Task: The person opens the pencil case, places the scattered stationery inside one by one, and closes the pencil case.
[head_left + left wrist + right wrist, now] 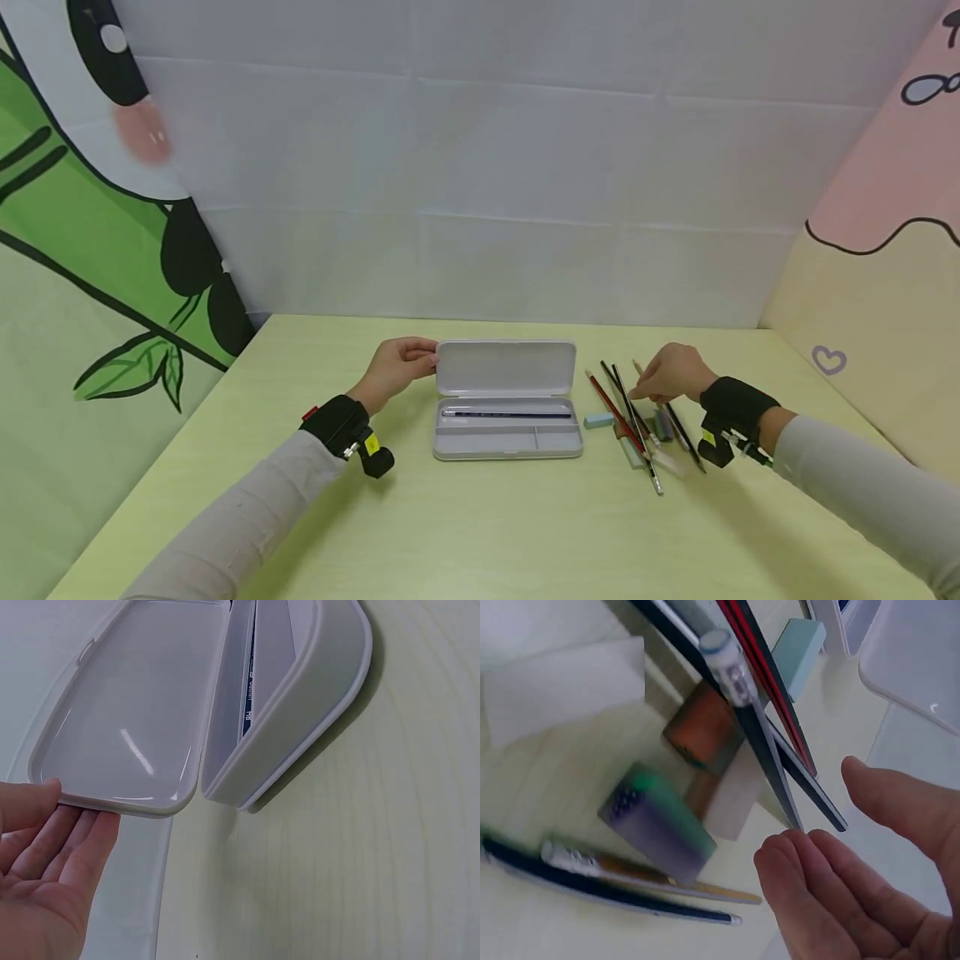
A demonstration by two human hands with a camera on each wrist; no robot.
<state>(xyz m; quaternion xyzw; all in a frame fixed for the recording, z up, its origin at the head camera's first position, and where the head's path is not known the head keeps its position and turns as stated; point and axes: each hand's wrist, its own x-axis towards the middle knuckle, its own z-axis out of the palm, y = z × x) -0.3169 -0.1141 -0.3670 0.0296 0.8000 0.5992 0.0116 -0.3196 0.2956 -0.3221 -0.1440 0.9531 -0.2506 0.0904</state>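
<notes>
A white pencil case lies open on the table, its lid (506,367) tilted back and a dark pencil (506,413) in its base (508,442). My left hand (429,360) pinches the lid's left edge. In the left wrist view the thumb lies on the lid (131,712) rim and the fingers (90,840) under it, with the left hand (71,810) beside the base (300,712). My right hand (647,392) hovers over a pile of pencils (630,417). In the right wrist view the right hand (817,814) has relaxed fingers just off the dark pencils' (769,742) tips, holding nothing.
In the pile are a red pencil (769,675), a white eraser (562,682), a brown eraser (705,727), a purple-green eraser (656,821), a teal eraser (598,420) and pens (615,877). Fabric walls close the table's far and side edges.
</notes>
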